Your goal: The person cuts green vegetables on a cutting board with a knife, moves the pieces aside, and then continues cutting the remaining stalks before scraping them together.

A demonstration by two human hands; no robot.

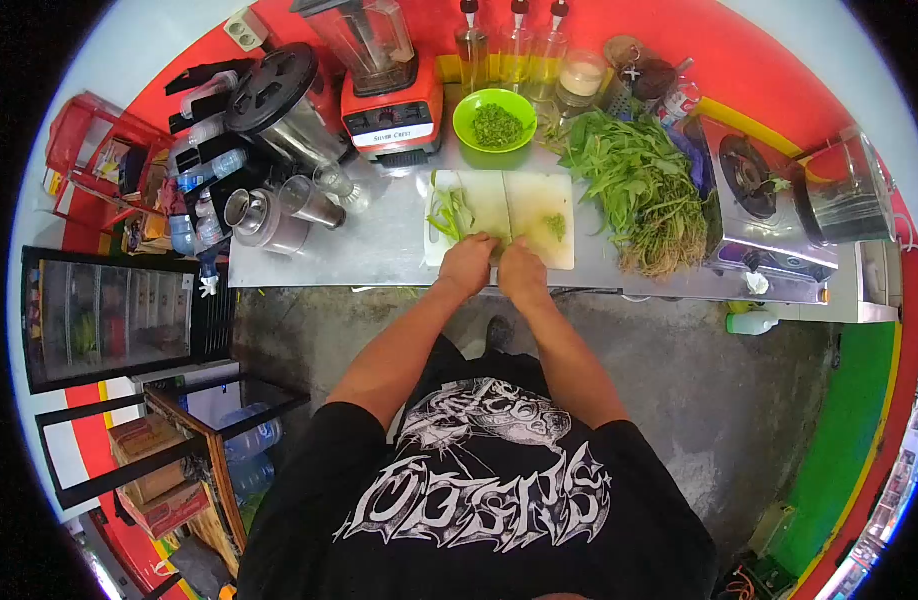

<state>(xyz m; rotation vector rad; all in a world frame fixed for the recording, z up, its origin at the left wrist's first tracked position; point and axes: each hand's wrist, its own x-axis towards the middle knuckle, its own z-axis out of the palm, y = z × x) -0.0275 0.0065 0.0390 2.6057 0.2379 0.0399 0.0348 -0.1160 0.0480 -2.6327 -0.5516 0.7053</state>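
Steel counter (379, 255) under a red wall, viewed from overhead. Nearest, at the near edge of the cutting board (534, 200): left hand (467, 262) curled closed on a bunch of greens (496, 250), probably to keep the stems gathered and level. Right hand (522, 270) touching it, knuckles up, fingers hidden; cannot tell whether gripping the bunch or a knife. At 11 o'clock on the board, trimmed stems (451, 212), pushed aside; at 1 o'clock, chopped bits (556, 225). Further at 12 o'clock, green bowl (468, 112) of chopped leaves, within easy reach. At 2 o'clock, pile of leafy greens (639, 185), likely waiting stock. Far at 11 o'clock, blender (389, 90).
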